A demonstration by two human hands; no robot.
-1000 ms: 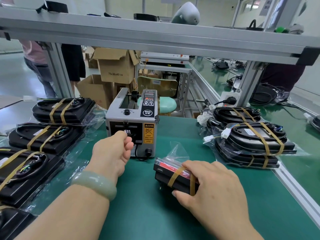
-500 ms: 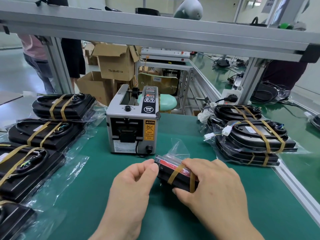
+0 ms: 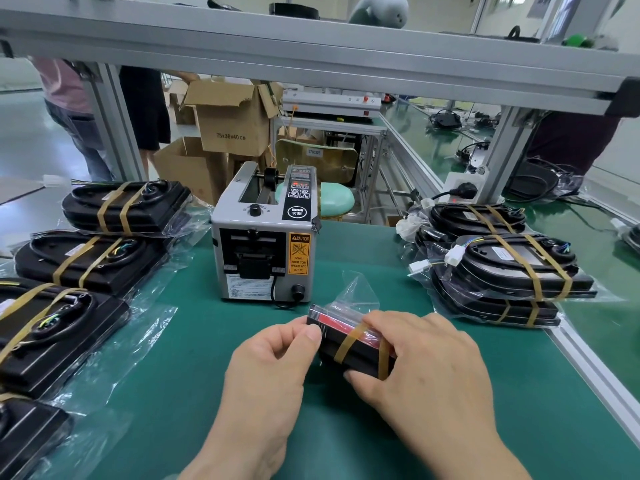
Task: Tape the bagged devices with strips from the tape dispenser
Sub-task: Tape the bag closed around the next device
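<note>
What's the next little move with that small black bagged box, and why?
Probably lay a second strip near the left end of the small black bagged device and press it down. The right hand grips it, one amber tape strip crosses it, the left hand pinches at its left end, and the finished black devices nearby carry two strips each.

Black bagged device (image 3: 360,358), tan tape strip (image 3: 347,344) across it; grey tape dispenser (image 3: 263,244) upright behind.

Bench note, legible text only.
- The tape dispenser (image 3: 263,244) carried a yellow label (image 3: 299,253) that read "CAUTION, DO NOT INSERT YOUR FINGERS INTO OUTLET".
- The round mark (image 3: 296,212) on its top panel appeared to read "SEMI".
- The cardboard box (image 3: 230,126) was printed "75x36x40 CM".
</note>
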